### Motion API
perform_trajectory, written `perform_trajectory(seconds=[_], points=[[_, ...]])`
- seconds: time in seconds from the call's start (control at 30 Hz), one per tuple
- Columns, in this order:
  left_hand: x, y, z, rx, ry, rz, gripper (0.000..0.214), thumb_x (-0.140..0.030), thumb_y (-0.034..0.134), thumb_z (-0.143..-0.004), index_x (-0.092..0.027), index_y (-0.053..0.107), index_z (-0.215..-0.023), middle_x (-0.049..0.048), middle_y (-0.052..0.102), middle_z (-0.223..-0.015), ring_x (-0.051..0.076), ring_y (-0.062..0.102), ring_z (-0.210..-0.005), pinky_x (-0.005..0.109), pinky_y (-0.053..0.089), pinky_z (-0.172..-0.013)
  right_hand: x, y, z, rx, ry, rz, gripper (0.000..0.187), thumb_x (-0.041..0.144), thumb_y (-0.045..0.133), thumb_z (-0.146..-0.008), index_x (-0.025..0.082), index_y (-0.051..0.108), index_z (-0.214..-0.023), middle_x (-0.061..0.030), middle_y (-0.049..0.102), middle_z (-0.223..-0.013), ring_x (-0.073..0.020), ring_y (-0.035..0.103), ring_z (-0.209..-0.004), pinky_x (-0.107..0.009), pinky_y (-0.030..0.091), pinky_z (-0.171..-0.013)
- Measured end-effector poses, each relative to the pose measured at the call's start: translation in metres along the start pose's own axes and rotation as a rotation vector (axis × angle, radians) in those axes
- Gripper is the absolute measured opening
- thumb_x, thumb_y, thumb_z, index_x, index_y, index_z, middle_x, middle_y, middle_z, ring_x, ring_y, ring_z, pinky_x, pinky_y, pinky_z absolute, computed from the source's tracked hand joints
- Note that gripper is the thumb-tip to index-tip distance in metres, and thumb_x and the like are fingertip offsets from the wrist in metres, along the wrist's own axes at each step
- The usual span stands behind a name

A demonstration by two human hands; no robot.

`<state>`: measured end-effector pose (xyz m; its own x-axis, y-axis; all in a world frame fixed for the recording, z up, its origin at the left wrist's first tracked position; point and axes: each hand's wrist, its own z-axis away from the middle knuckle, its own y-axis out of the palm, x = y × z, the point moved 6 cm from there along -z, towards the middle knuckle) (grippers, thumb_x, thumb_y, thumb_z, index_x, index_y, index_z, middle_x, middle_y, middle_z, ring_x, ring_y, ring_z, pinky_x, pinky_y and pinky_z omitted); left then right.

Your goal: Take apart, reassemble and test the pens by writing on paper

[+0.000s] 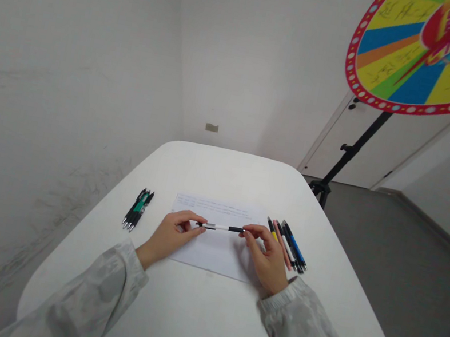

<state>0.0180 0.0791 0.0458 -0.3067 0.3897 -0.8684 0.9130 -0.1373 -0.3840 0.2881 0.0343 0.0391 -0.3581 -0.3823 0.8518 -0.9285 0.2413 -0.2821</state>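
Observation:
A white pen with black ends (pixel 221 227) is stretched level between my two hands, above a sheet of paper. My left hand (pixel 172 235) pinches its clip end between thumb and fingers. At the other end, by the black grip, my right hand (pixel 265 257) pinches the tip the same way. The white paper (pixel 210 253) lies under the pen and has several lines of handwriting along its far part. Part of the sheet is hidden by my hands.
Several green and black pens (pixel 138 210) lie in a group on the left of the white table (pixel 224 174). Several mixed-colour pens (pixel 288 243) lie close beside my right hand. A colourful prize wheel (pixel 420 69) on a black stand (pixel 357 145) rises beyond the table's right side.

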Motion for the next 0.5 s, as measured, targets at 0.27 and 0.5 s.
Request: perform_trajectory(seconds=[0.27,0.5], points=[[0.0043,0.0006,-0.0003,0.012,-0.049,-0.016,0.027,-0.046,0.080,-0.090,-0.021,0.086,-0.099,0.0049,0.079,-0.087,0.012,0.058,-0.064,0.024,0.044,-0.060,-0.0014,-0.0011,0.0001,-0.024,-0.017,0.052,0.023,0.048,0.066,-0.103,0.026,0.076,-0.107,-0.0068,0.078,-0.097,-0.0263,0.071,-0.095,-0.042,0.055,-0.088],[0.0038,-0.0031,0.0010,-0.023,-0.050,0.006,0.028,-0.047,0.081,-0.090,-0.021,0.086,-0.098,0.0046,0.078,-0.085,0.013,0.057,-0.064,0.024,0.044,-0.059,-0.0021,0.0000,0.0008,-0.020,-0.012,0.065,0.029,0.054,0.066,-0.102,0.026,0.075,-0.106,-0.0079,0.076,-0.097,-0.0274,0.071,-0.094,-0.041,0.057,-0.085]])
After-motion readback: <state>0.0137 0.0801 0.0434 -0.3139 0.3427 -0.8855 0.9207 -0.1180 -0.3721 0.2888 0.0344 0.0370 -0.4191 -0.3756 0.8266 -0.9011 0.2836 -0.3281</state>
